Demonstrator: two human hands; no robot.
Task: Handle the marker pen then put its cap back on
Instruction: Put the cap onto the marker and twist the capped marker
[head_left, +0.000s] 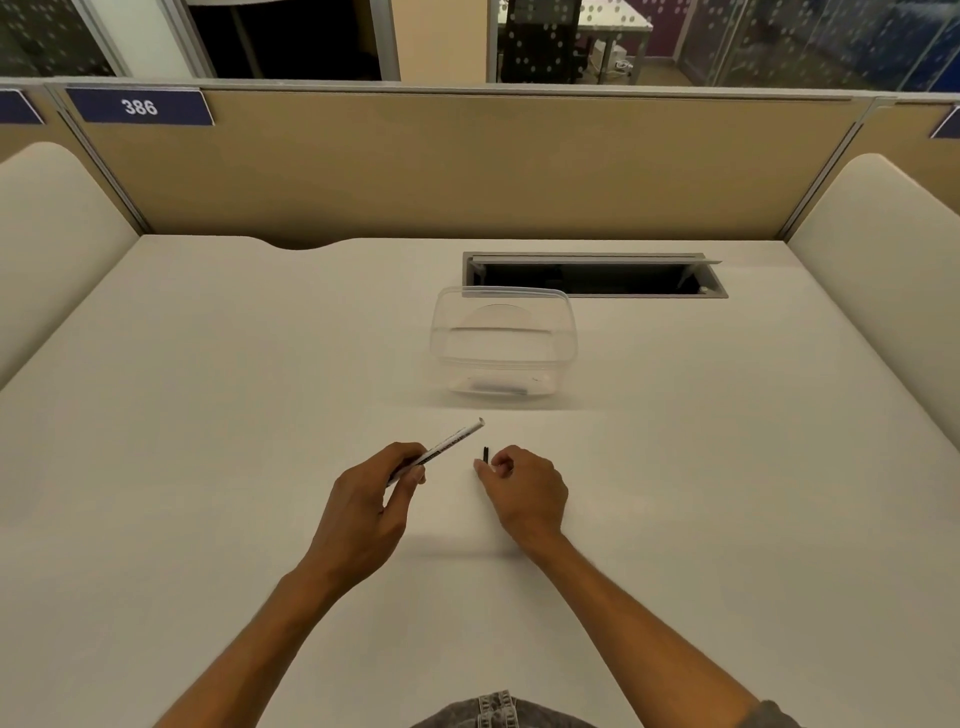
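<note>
Left hand (371, 499): thumb and fingers are pinching the marker pen (448, 447) at its near end, so the white barrel is angling up and away to the right, its far end hanging in the air above the desk (208, 415). Which end carries the tip, can't tell.

Right hand (524, 491): fingers are curling in, fingertips pinching the small black cap (485, 454), which is standing roughly upright and poking out past the fingertips. Cap is sitting just right of the barrel, a gap between them, not on the pen yet.

Both hands are hovering near the desk middle, forearms coming in from the near edge.

Beyond the hands, a clear plastic container (504, 345) is sitting on the desk with something dark lying in its bottom, too blurred to identify. Behind it an open cable hatch (592, 275) is cutting into the desktop, just before the tan partition (467, 166) carrying a label reading 386 (139, 107).
</note>
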